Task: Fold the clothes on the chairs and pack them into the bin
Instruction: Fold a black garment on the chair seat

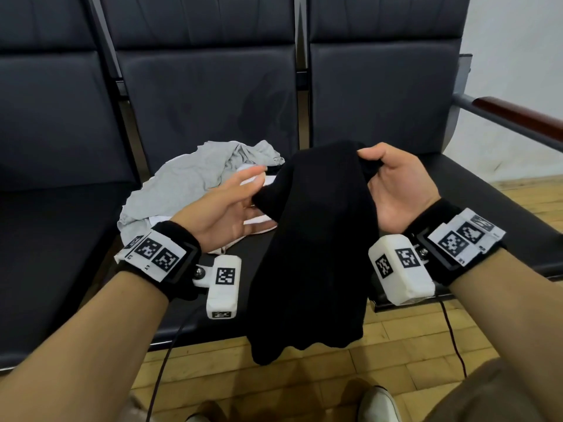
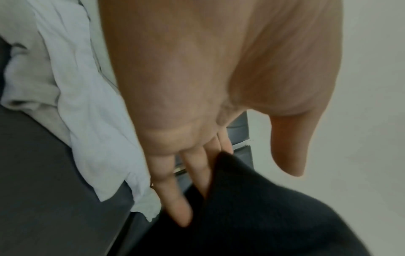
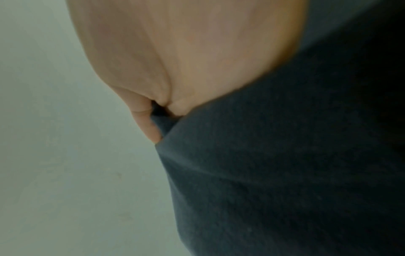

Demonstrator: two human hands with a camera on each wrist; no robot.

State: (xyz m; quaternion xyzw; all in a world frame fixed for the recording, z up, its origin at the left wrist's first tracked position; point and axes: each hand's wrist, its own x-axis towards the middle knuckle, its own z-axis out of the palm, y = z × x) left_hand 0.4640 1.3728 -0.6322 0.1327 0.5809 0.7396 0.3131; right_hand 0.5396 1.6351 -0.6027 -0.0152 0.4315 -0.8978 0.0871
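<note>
The right hand (image 1: 393, 190) pinches the black cloth (image 1: 313, 254), hanging long from 12 to 6 o'clock; the left hand (image 1: 231, 208) is open, and only its wrist view shows straight fingers (image 2: 175, 199) touching it.

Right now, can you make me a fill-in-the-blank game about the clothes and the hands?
1. The right hand pinches the ____ cloth.
2. The crumpled grey shirt lies on the ____.
3. The left hand has ____ fingers touching the cloth.

Missing words: black; chair; straight
</note>
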